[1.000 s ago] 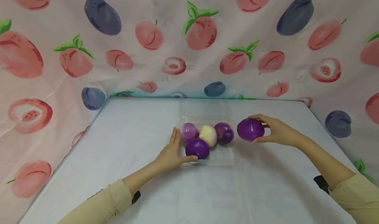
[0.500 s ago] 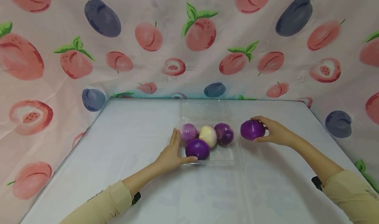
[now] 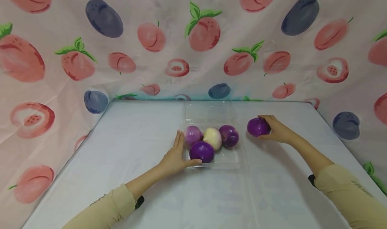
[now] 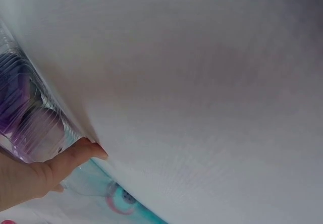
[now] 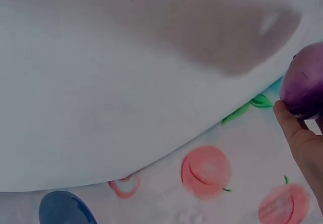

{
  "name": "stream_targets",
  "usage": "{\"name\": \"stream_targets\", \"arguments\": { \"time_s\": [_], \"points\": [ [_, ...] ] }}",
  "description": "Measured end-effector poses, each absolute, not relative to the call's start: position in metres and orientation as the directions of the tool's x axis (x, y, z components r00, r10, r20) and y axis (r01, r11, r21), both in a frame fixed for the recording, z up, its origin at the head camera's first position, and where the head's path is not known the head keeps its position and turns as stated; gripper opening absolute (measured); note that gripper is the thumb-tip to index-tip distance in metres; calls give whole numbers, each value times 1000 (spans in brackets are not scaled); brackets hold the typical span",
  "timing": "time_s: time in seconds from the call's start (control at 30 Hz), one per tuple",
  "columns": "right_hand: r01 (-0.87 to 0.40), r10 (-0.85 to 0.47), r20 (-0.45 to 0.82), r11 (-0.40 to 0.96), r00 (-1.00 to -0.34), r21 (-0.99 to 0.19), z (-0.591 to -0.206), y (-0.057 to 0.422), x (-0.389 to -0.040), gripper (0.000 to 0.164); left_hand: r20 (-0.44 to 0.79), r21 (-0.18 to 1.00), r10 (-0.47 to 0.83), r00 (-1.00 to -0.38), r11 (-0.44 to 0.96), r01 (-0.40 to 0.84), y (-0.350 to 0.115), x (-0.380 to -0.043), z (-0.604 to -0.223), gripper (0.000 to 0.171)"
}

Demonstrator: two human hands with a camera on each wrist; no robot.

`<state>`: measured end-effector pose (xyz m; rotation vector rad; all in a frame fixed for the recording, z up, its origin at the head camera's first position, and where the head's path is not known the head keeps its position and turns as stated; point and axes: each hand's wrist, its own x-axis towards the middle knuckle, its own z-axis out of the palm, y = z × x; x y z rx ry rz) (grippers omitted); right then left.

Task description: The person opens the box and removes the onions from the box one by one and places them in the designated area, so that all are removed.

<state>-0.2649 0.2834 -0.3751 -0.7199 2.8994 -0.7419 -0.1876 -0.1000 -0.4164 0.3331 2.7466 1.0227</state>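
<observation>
My right hand [image 3: 278,129] holds a deep purple onion [image 3: 257,127] between thumb and fingers, right of the clear plastic box [image 3: 226,158]. In the right wrist view that onion [image 5: 305,80] is at the right edge, with fingers against it. Inside the box sit a pale purple onion [image 3: 192,136], a white onion [image 3: 212,139], a two-tone purple onion [image 3: 229,136] and, in front, a dark purple onion [image 3: 201,152]. My left hand [image 3: 173,159] rests along the box's left side, fingers straight, thumb stretched across the front left corner.
The box's clear lid [image 3: 208,111] lies folded back behind it. A white cloth [image 3: 136,128] covers the table. Fruit-printed fabric [image 3: 205,71] hangs along the back and both sides.
My right hand has moved slightly right and farther back with the purple onion. The left hand and the onions in the box have stayed in place.
</observation>
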Motion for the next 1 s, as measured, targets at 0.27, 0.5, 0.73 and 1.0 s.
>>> {"name": "stream_targets", "arguments": {
  "time_s": [0.27,0.5,0.73,1.0],
  "points": [
    [-385,-411,39,811,-911,-440,-385,288,-278,80,-97,659,275,-957,738,145,-100,-188,-415,124],
    [-348,-373,21,840,-928,-416,-392,290,-284,78,-102,663,269,-958,737,136,-100,-187,-416,125],
    [-325,-358,-6,855,-934,-404,-391,289,-287,80,-102,667,265,-959,734,132,-101,-186,-418,124],
    [-304,-339,-11,858,-941,-414,-391,290,-285,81,-86,662,269,-959,735,147,-100,-187,-417,124]
  ]
}}
